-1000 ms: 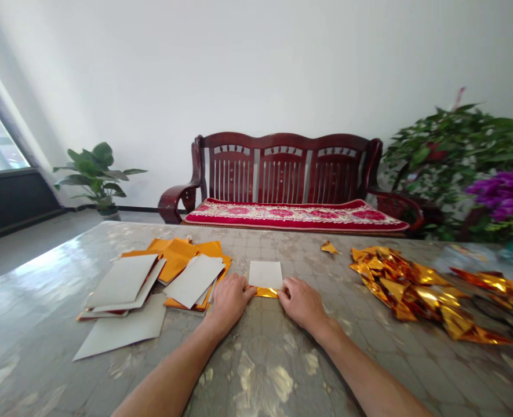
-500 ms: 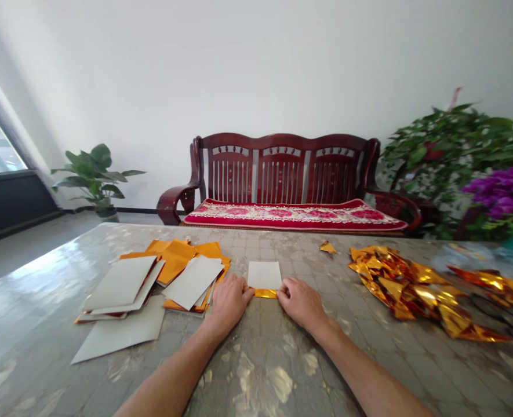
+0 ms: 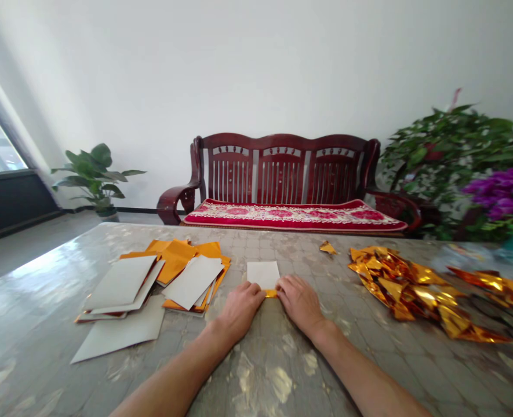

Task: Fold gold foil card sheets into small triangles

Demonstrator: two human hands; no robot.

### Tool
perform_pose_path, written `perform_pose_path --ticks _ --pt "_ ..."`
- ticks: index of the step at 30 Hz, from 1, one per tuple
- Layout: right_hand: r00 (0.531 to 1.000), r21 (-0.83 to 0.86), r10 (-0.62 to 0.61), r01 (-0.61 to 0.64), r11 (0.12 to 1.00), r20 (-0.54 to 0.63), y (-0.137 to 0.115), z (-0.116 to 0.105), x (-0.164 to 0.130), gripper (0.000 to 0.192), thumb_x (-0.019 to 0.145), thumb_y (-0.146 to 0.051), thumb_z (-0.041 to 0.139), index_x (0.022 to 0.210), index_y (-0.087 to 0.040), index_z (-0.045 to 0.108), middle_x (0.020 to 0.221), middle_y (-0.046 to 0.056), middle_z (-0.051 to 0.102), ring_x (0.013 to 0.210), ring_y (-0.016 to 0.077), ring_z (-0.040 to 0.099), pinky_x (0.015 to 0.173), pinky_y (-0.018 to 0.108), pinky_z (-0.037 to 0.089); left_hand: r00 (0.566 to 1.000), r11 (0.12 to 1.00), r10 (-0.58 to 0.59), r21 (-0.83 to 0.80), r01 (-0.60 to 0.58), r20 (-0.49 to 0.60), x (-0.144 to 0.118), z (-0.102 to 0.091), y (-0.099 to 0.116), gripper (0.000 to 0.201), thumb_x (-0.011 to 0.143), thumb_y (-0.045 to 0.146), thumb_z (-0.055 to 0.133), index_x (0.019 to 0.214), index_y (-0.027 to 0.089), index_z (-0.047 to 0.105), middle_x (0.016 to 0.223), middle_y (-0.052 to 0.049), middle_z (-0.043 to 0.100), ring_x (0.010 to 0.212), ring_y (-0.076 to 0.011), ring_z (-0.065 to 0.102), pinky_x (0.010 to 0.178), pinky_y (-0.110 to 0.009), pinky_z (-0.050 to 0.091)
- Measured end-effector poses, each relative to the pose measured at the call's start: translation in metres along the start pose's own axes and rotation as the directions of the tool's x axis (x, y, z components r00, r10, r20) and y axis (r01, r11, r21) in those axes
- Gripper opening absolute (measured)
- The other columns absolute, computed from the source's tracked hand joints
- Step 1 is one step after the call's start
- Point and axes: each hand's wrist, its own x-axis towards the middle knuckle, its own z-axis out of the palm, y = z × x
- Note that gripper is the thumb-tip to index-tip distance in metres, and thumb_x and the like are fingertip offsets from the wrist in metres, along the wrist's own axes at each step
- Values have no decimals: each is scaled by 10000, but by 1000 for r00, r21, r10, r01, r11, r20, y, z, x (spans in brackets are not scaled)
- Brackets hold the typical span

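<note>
A small sheet of paper point(image 3: 262, 274), pale on its upper face, lies flat on the table in front of me. Its near edge is turned up into a shiny gold strip point(image 3: 271, 293). My left hand point(image 3: 244, 307) pinches the left part of this strip, fingers curled over it. At the right end, my right hand point(image 3: 298, 298) is closed on the same fold, covering the sheet's near right corner. Only a short length of gold shows between the two hands. The fingertips themselves are partly hidden.
To the left lie pale sheets point(image 3: 121, 284) and orange-gold sheets point(image 3: 175, 258) in loose piles. On the right is a heap of crumpled gold foil pieces point(image 3: 406, 284), with a small foil scrap point(image 3: 327, 248) behind. Dark cables point(image 3: 499, 315) lie at the far right. A wooden bench point(image 3: 282, 174) stands beyond the table.
My left hand has slid right along the gold fold, closer to my right hand, so less gold shows between them. The sheet has shifted very slightly left.
</note>
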Motion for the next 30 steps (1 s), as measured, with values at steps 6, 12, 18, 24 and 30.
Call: perform_pose_path --ticks 6,12,18,24,30 --pt "959 -31 -271 275 961 81 -2 -7 -1 229 982 -231 481 1033 -260 703 939 49 657 921 189 545 815 311 332 996 989 -83 125 77 37 -3 5 21 231 924 102 465 1115 166 578 1090 -100 622 1019 -233 578 881 -354 479" --pt "943 -56 -305 314 948 130 -2 -10 -4 229 979 -240 486 1028 -246 710 970 47 680 923 190 548 819 320 324 986 963 -157 231 139 60 -3 6 35 267 901 52 458 1129 119 579 1062 -142 617 1000 -264 588 809 -359 479" --pt "955 -62 -254 266 962 154 2 -17 -9 251 946 -167 478 990 -239 714 989 47 699 932 186 564 810 325 317 974 946 -214 263 189 71 -6 -1 34 262 876 18 450 1060 94 619 979 -172 636 929 -261 606 760 -343 455" --pt "972 -96 -182 197 976 148 13 -20 -13 245 900 -130 483 918 -219 711 950 55 708 906 202 573 811 337 316 958 937 -252 279 208 132 -7 -7 32 283 874 2 444 1049 68 657 979 -193 656 928 -286 642 735 -350 474" --pt "983 -105 -142 154 982 117 9 -17 -12 213 858 -114 491 822 -201 683 895 65 685 891 201 562 800 329 326 964 952 -241 222 212 111 -6 -5 22 263 877 15 448 1003 93 665 985 -178 666 933 -264 641 765 -361 492"
